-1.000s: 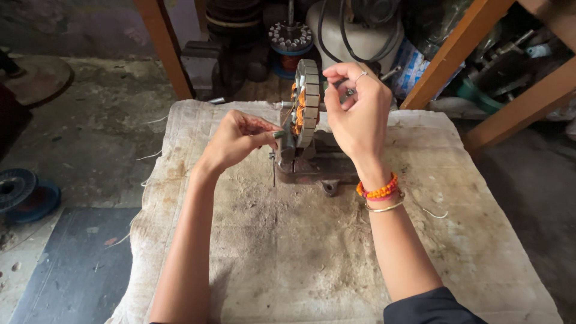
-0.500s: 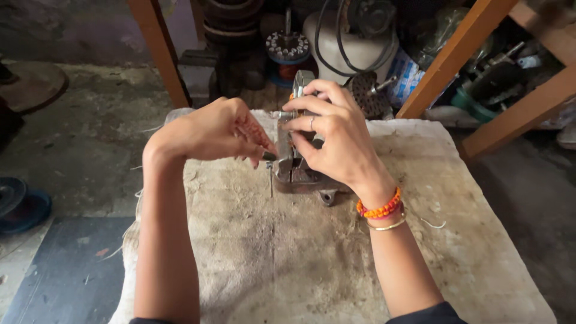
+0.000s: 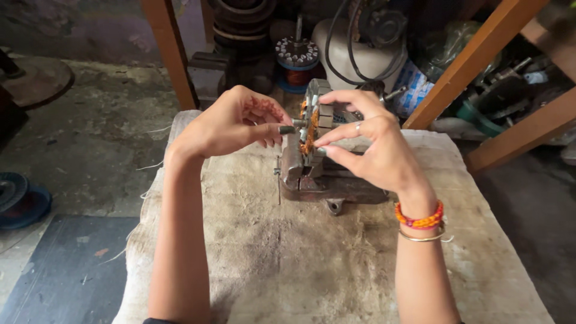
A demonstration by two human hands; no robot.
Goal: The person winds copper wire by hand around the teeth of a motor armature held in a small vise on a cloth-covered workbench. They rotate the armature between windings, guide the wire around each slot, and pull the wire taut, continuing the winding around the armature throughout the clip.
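Left hand: left hand [image 3: 237,123] is curled, with the fingertips pinched together right at the copper wire on the round part's left face. What it pinches is too small to see.
Right hand: right hand [image 3: 375,147] comes from the other side, with the thumb and first finger pinched at the copper wire and the other fingers spread over the top rim to keep it steady.
Round part: grey metal motor ring with orange copper wire coils [image 3: 313,123] stands on its edge, so both faces can be reached.
Holder: rusty iron bench vise [image 3: 327,183] grips the ring from below, so both hands are free.
Table: rough, dusty grey stone table [image 3: 270,252] carries the vise near its far edge.
Wrist: orange bead bracelet [image 3: 419,219] and a thin gold bangle [image 3: 421,237] sit on the right wrist.
Behind: wooden frame legs [image 3: 171,51], with a spool of copper wire [image 3: 296,66] between them.
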